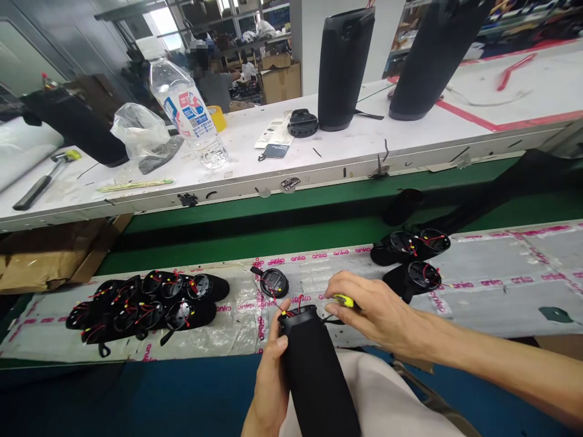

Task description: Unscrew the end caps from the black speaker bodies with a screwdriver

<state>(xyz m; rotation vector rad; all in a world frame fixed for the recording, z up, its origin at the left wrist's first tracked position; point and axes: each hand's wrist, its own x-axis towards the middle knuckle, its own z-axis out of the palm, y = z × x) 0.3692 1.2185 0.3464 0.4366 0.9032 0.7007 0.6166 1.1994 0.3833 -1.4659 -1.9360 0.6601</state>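
Observation:
My left hand (272,370) is wrapped round the upper left side of a black fabric-covered cylinder (316,376), which leans over my lap. Red wires stick out of its open top end. My right hand (371,306), just right of that end, holds a small yellow-and-black tool (345,300) between thumb and fingers; most of the tool is hidden in the palm. A dark strap shows between the cylinder's top and my right hand. Beyond the cylinder, a round black cap (274,283) with wires lies on the taped work surface (241,328).
Several black cylinders (195,312) with wired ends lie at left, and three more (412,276) at right. The raised white shelf (246,170) bears a water bottle (189,112), a hammer (40,182), a plastic bag and upright cylinders (345,70). A person (216,82) sits behind.

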